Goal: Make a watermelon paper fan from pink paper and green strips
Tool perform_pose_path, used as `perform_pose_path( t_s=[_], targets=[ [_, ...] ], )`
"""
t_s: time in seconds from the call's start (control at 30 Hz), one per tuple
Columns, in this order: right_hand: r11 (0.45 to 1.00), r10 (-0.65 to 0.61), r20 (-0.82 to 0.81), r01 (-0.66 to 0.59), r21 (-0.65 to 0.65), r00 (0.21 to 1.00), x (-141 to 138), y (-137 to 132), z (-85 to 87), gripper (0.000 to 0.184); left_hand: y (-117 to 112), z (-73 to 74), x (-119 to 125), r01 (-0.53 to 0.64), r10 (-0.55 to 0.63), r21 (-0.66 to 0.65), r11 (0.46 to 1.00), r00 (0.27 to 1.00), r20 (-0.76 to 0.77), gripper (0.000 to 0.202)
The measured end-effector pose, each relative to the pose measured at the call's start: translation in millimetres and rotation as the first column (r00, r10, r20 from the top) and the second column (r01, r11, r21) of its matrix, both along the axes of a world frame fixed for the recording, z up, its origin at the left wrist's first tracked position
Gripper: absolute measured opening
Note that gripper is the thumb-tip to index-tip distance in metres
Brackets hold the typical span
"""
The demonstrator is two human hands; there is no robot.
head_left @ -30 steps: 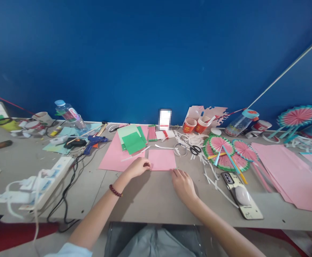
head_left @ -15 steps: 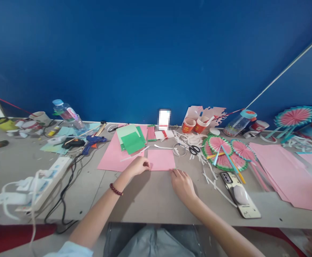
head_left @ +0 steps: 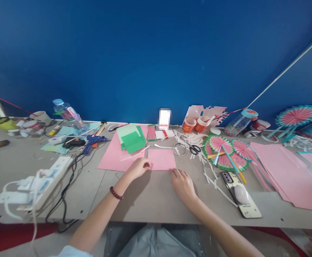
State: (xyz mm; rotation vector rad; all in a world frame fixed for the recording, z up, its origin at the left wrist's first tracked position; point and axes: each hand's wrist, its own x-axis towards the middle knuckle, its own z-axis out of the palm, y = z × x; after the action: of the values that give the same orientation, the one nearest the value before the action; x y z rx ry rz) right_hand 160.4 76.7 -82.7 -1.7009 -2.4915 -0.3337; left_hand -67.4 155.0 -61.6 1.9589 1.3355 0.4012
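Note:
A small pink paper square [head_left: 161,159] lies flat on the grey table [head_left: 150,196] in front of me. My left hand [head_left: 139,167], with a bead bracelet on the wrist, has curled fingers pinching the square's near left corner. My right hand [head_left: 182,184] rests with fingers spread at the near right corner, fingertips touching the paper's edge. A larger pink sheet [head_left: 113,157] lies just left of the square, with green paper sheets [head_left: 132,140] stacked on it.
Scissors [head_left: 195,149] and white paper strips lie behind the square. Paper fans [head_left: 225,153], a phone [head_left: 241,194] and pink sheets [head_left: 289,175] are to the right. A glue gun [head_left: 93,142], power strip [head_left: 47,178], cables and a bottle [head_left: 68,113] sit left. Red cups [head_left: 195,125] stand at the back.

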Motion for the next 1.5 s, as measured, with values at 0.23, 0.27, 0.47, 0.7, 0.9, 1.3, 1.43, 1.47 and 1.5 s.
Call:
perform_pose_path(
  t_s=[0.23, 0.27, 0.47, 0.7, 0.9, 1.3, 1.43, 1.47, 1.5],
  targets=[
    [1.000, 0.017, -0.004, -0.017, 0.003, 1.000, 1, 0, 0.5, 0.029, 8, 7.5, 2, 0.043, -0.044, -0.070, 0.997, 0.999, -0.023, 0.008],
    [1.000, 0.018, 0.000, -0.018, 0.002, 1.000, 1, 0, 0.1, 0.029, 8, 8.1, 2, 0.044, -0.046, -0.072, 0.996, 0.999, -0.028, 0.008],
    [1.000, -0.001, 0.002, 0.001, -0.005, 1.000, 0, 0, -0.6, 0.028, 8, 8.9, 3, 0.044, -0.048, -0.066, 0.997, 0.997, -0.055, 0.007],
    [1.000, 0.005, -0.005, -0.005, 0.007, 1.000, 0, 1, -0.7, 0.028, 3, 6.9, 3, 0.062, -0.063, -0.015, 0.998, 0.995, -0.073, 0.009],
    [0.999, 0.007, 0.015, -0.008, 0.035, 1.000, -4, -1, -1.3, 0.029, -18, 7.1, 4, 0.147, -0.120, 0.240, 0.960, 0.985, -0.126, 0.026],
    [0.998, 0.004, 0.048, -0.007, 0.062, 0.999, -15, -10, -1.1, 0.038, -54, -27.0, 27, 0.317, -0.027, 0.503, 0.804, 0.864, -0.502, 0.028],
    [0.998, -0.020, 0.047, 0.017, 0.056, 0.999, -15, -13, -4.4, 0.040, -70, -31.5, 33, 0.235, 0.028, 0.523, 0.819, 0.895, -0.446, 0.039],
    [0.999, -0.022, 0.040, 0.020, 0.050, 0.999, -15, -13, -4.7, 0.040, -75, -32.1, 34, 0.209, 0.042, 0.521, 0.828, 0.902, -0.430, 0.045],
    [0.999, -0.022, 0.029, 0.020, 0.043, 0.999, -15, -14, -4.7, 0.040, -79, -32.7, 35, 0.180, 0.061, 0.516, 0.837, 0.908, -0.414, 0.052]
  ],
)
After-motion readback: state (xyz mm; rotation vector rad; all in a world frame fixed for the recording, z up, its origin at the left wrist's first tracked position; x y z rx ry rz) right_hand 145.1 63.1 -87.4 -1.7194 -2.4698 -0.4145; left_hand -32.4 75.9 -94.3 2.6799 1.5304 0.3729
